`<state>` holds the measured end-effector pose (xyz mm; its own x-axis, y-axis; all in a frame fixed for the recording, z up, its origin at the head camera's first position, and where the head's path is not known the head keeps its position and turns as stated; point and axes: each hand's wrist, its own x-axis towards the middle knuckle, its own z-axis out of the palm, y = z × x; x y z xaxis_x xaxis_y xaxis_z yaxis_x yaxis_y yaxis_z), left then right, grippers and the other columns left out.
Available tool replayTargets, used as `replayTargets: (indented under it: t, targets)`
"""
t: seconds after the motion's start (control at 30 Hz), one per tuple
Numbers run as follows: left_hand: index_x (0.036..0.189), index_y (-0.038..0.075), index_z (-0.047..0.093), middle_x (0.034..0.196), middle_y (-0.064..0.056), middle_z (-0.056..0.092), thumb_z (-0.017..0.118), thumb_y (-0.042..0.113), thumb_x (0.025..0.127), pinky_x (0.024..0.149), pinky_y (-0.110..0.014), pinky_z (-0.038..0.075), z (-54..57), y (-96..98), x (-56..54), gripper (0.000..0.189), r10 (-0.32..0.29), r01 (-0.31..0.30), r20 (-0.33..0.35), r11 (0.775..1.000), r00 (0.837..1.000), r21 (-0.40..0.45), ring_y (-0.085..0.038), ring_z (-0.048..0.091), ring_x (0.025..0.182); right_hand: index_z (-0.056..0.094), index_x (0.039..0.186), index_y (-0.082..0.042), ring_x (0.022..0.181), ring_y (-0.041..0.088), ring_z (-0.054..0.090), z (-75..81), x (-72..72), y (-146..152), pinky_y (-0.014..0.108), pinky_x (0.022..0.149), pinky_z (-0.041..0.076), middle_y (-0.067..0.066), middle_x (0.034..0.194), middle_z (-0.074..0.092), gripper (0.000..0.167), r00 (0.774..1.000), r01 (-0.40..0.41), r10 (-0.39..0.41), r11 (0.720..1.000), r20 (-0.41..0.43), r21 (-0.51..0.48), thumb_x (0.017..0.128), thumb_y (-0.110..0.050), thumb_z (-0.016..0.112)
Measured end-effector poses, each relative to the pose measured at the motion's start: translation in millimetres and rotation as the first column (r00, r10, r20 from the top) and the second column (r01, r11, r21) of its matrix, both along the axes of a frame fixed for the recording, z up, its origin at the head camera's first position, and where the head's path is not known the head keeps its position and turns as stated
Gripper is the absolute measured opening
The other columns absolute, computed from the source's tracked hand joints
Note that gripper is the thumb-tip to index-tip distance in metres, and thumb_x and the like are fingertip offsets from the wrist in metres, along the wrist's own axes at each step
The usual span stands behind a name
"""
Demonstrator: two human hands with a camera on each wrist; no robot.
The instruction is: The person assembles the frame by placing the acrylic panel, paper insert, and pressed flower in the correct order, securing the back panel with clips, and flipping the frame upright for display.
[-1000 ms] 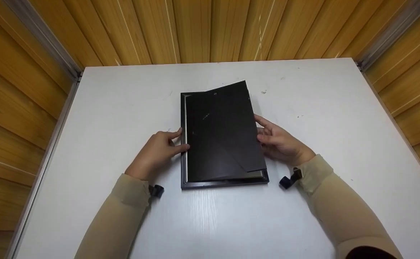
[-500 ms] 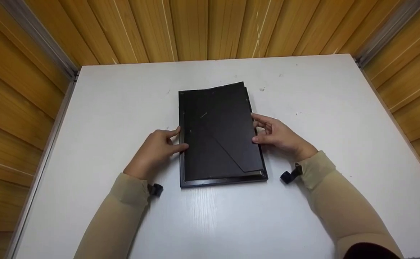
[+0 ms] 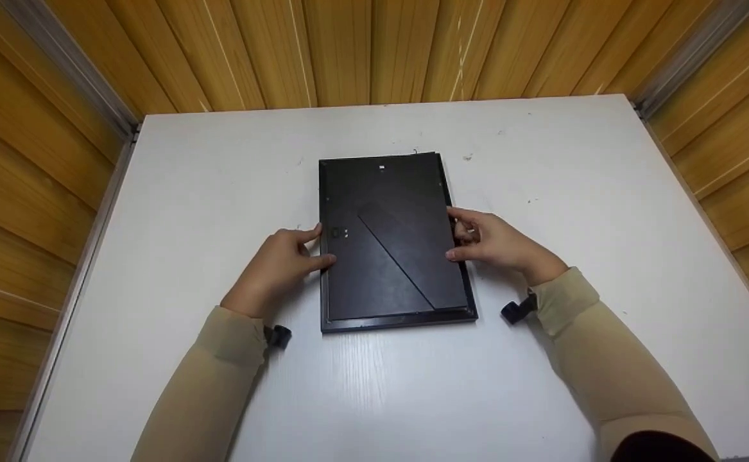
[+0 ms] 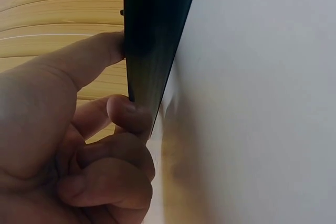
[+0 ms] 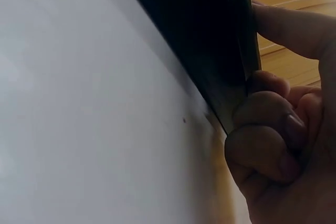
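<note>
A black picture frame [image 3: 400, 321] lies face down on the white table, its backing board [image 3: 380, 276] sitting within the border. A diagonal line marks the easel leg on the board, and small metal fittings show near its top and left side. My left hand [image 3: 278, 266] grips the left edge, thumb on top and index finger against the side. At the opposite edge my right hand [image 3: 506, 247] holds the board's rim with thumb above and index finger alongside. In the right wrist view the board's edge [image 5: 247, 19] stands slightly proud; my other fingers [image 5: 257, 148] curl against the side.
The white table [image 3: 220, 167] spreads around the frame, with small marks on its surface. Wood-look panels [image 3: 342, 51] rise behind it and along both sides. Dark camera mounts [image 3: 279, 337] hang at the wrists.
The backing board's raised right side has come down and its tilted top corner has lined up with the frame. My right thumb has moved slightly inward and down; the left hand keeps its hold.
</note>
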<state>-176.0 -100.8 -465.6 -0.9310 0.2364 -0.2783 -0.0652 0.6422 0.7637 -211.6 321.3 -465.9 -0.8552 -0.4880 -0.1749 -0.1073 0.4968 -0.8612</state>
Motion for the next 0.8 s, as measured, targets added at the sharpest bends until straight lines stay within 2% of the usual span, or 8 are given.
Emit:
replayTargets:
  t: [0.13,0.3,0.43,0.53,0.63,0.7,0.8]
  targets:
    - [0.167,0.022,0.054,0.115,-0.006,0.080,0.086,0.041,0.100,0.069,-0.035,0.041,0.3,0.3,-1.1,0.076,-0.005,0.005,-0.004,1.000,1.000,-0.006,-0.019,0.047,0.081,0.035,0.174,0.005,0.085,0.009,0.043,0.8,0.1,-0.1,0.024,0.083,0.041,-0.002,0.093,0.043,0.100,1.000,0.006,-0.006,0.999,-0.018,0.040,0.094,-0.013,0.092]
    - [0.168,0.023,0.054,0.082,0.002,0.070,0.086,0.040,0.100,0.066,-0.033,0.039,0.5,1.2,-1.1,0.077,-0.004,0.004,0.013,1.000,1.000,-0.004,-0.016,0.045,0.073,0.040,0.173,0.002,0.081,0.008,0.043,-1.2,-0.6,-0.3,0.023,0.075,0.039,-0.001,0.094,0.046,0.099,0.999,0.028,-0.027,0.998,-0.022,0.055,0.092,-0.015,0.095]
    - [0.168,0.023,0.053,0.065,0.008,0.056,0.087,0.039,0.100,0.063,-0.031,0.037,0.5,0.0,0.2,0.077,-0.007,0.007,0.024,1.000,1.000,0.008,-0.013,0.041,0.064,0.043,0.172,-0.001,0.085,0.011,0.047,-0.5,0.0,-4.3,0.026,0.086,0.042,-0.002,0.095,0.049,0.100,0.996,0.054,-0.047,0.994,-0.075,0.099,0.089,-0.017,0.098]
    - [0.168,0.022,0.053,0.063,0.009,0.053,0.086,0.038,0.100,0.062,-0.029,0.037,1.0,-1.8,0.6,0.078,-0.014,0.013,0.021,1.000,1.000,0.006,-0.011,0.039,0.061,0.049,0.167,-0.001,0.084,0.010,0.050,-0.3,0.1,-5.6,0.025,0.087,0.043,-0.002,0.095,0.050,0.087,0.993,0.064,-0.056,0.995,-0.105,0.075,0.095,-0.017,0.094]
    - [0.168,0.021,0.052,0.066,0.008,0.057,0.086,0.038,0.101,0.062,-0.029,0.039,0.5,-3.1,-0.3,0.077,-0.019,0.019,0.012,1.000,1.000,-0.005,-0.010,0.042,0.062,0.063,0.155,0.000,0.076,0.006,0.050,-0.6,-0.9,-4.0,0.021,0.074,0.042,0.001,0.096,0.053,0.061,0.993,0.056,-0.056,0.998,-0.105,0.001,0.100,-0.014,0.087]
    - [0.168,0.021,0.053,0.068,0.008,0.059,0.086,0.038,0.101,0.063,-0.029,0.040,0.4,-3.9,-0.3,0.077,-0.019,0.019,0.005,1.000,1.000,-0.009,-0.010,0.043,0.063,0.072,0.144,-0.001,0.076,0.006,0.052,-1.7,-2.7,-2.5,0.019,0.071,0.042,0.005,0.100,0.059,0.046,0.990,0.043,-0.044,0.999,-0.132,-0.010,0.101,-0.012,0.086]
    - [0.168,0.021,0.053,0.067,0.009,0.057,0.086,0.038,0.100,0.061,-0.028,0.038,0.2,-4.8,-0.1,0.078,-0.013,0.013,0.006,1.000,1.000,-0.007,-0.011,0.041,0.062,0.080,0.135,-0.004,0.086,0.011,0.056,-4.0,-5.9,-1.0,0.018,0.077,0.046,0.010,0.114,0.069,0.038,0.979,0.029,-0.021,0.999,-0.201,0.033,0.099,-0.012,0.089]
